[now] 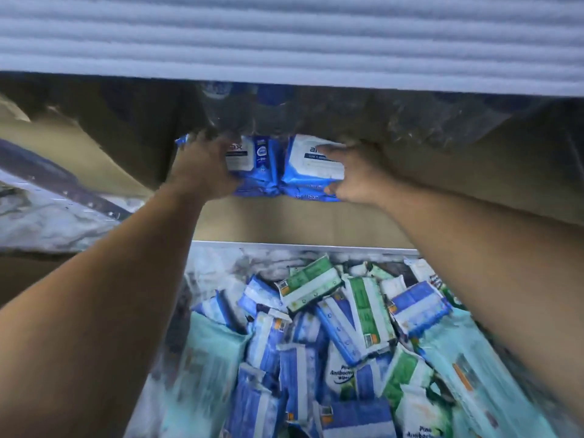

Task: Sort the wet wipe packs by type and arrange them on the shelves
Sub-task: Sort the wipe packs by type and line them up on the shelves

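Both arms reach away from the camera toward the far middle of the scene, where two blue-and-white wet wipe packs sit side by side, touching along their inner edges. The left hand [202, 167] wraps round the outer left side of the left blue pack [249, 159], its fingers curled over the pack's far edge and partly covering the printed label. The right hand [357, 178] grips the outer right side of the right blue pack [311, 164], one finger laid across the top of the white label and the thumb tucked under the near edge. More blue wrapping shows under both packs, so each hand may be holding more than one, though the count cannot be told. The packs are squeezed between the two hands just above a brown shelf [284, 219]. A sheet of clear plastic film [316, 115] hangs just behind them, and above that a ribbed grey panel [284, 36] spans the top. Nearer the camera, below and between the forearms, a bin [300, 246] with a pale far rim holds a jumbled heap of loose packs [316, 343] in blue, green and teal.
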A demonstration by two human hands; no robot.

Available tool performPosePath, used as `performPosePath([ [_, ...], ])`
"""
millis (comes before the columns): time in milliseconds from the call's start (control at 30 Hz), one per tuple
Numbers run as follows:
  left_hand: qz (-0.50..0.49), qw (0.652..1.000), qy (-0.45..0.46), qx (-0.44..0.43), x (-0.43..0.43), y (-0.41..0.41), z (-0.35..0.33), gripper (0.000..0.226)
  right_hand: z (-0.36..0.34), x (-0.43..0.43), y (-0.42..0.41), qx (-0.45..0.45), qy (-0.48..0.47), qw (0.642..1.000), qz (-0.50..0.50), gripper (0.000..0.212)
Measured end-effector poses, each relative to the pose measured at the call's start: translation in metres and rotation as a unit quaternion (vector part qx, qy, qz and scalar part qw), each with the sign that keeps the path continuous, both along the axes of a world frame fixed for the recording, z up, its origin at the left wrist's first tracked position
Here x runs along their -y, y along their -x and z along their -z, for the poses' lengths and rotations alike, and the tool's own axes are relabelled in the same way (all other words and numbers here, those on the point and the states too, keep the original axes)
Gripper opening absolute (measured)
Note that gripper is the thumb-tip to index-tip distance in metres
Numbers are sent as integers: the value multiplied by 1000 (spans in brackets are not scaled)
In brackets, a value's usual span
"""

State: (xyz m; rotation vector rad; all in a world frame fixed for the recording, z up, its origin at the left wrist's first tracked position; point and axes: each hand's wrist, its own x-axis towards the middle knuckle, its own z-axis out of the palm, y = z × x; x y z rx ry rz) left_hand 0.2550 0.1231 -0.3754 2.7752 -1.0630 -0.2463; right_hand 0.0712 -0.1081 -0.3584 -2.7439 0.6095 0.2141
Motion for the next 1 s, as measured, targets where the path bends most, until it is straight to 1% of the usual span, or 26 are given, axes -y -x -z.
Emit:
performPosePath([
  [67, -16, 999, 17, -24, 0, -1, 5, 72, 8, 1, -7, -6, 0, 1000, -8, 88],
  [100, -19, 998, 41, -32, 0, 1, 6, 70, 10, 2, -9, -2, -5, 1000, -11, 88],
  [200, -17, 994, 100, -33, -7, 6, 9, 73, 15, 4, -5, 17, -19, 999, -18, 87],
  [267, -21, 995, 98, -21, -9, 8, 10, 75, 15, 4, -1, 17, -10, 1000, -21, 88],
  [367, -33, 998, 46, 19, -4, 13, 9, 78, 8, -2, 0, -32, 43, 999, -9, 93],
  [400, -44, 998, 38, 22, -2, 19, 6, 81, 4, -7, 2, -43, 50, 998, 11, 98],
  [467, -86, 994, 64, -3, 3, 41, -4, 89, -6, -22, 13, -24, 31, 997, 71, 105],
  [533, -129, 985, 110, -44, 6, 75, -13, 90, -17, -41, 42, 20, -2, 991, 130, 99],
  [600, -149, 975, 141, -81, 5, 115, -18, 89, -26, -62, 89, 50, -33, 985, 159, 87],
  [667, -144, 968, 148, -140, 4, 157, -24, 89, -31, -82, 144, 82, -58, 978, 181, 76],
  [733, -120, 963, 145, -192, 0, 202, -31, 82, -32, -94, 199, 114, -71, 967, 215, 68],
  [767, -105, 961, 144, -209, -2, 224, -36, 77, -32, -97, 224, 115, -77, 962, 235, 67],
  [800, -91, 959, 138, -229, -5, 245, -40, 75, -32, -99, 249, 98, -85, 958, 255, 67],
  [900, -49, 952, 101, -285, -17, 301, -49, 69, -43, -100, 308, 9, -109, 949, 297, 75],
  [1000, -22, 950, 53, -308, -34, 344, -55, 64, -44, -92, 357, -31, -145, 924, 352, 66],
])
